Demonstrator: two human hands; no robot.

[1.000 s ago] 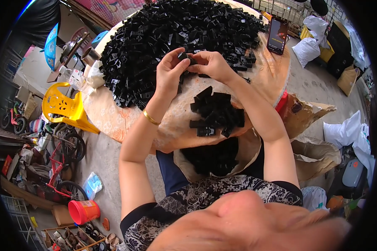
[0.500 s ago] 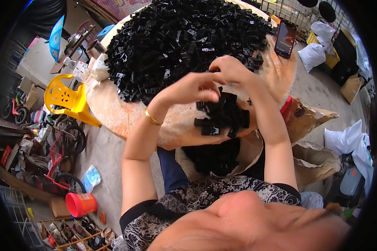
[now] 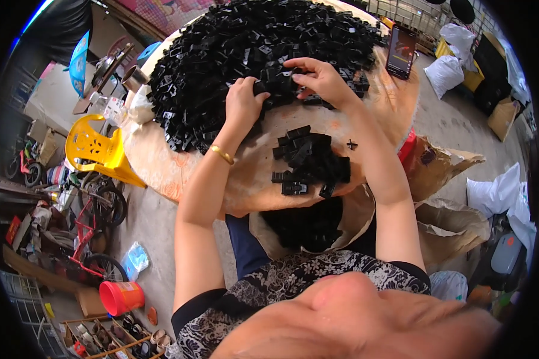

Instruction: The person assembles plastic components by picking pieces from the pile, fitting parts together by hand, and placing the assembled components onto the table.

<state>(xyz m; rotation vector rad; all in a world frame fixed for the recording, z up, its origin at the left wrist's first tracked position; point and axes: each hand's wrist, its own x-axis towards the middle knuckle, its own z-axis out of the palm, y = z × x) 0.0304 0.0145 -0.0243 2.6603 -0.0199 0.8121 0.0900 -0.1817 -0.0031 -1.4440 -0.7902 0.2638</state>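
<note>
A broad heap of small black plastic pieces (image 3: pixel 221 54) covers the far part of the round table. At its near edge, my left hand (image 3: pixel 242 109) pinches a black plastic piece (image 3: pixel 259 88) between thumb and fingers. My right hand (image 3: pixel 322 84) is just to the right, its index finger and thumb apart around black pieces at the heap's edge; whether it grips one is unclear. Closer to me lies a smaller cluster of black plastic pieces (image 3: pixel 310 157). One tiny black part (image 3: pixel 352 144) sits alone beside my right forearm.
The table has a peach patterned cloth (image 3: pixel 251 185). A phone (image 3: pixel 401 52) stands at its right edge. Below the near edge, an open paper sack (image 3: pixel 358 218) holds black pieces. A yellow chair (image 3: pixel 96 146) stands left, with a red bucket (image 3: pixel 121 297) and bicycle (image 3: pixel 87 230) on the floor.
Both hands have moved away from above the small cluster to the near edge of the heap. They were close together and are now apart, with the left lower and further left.
</note>
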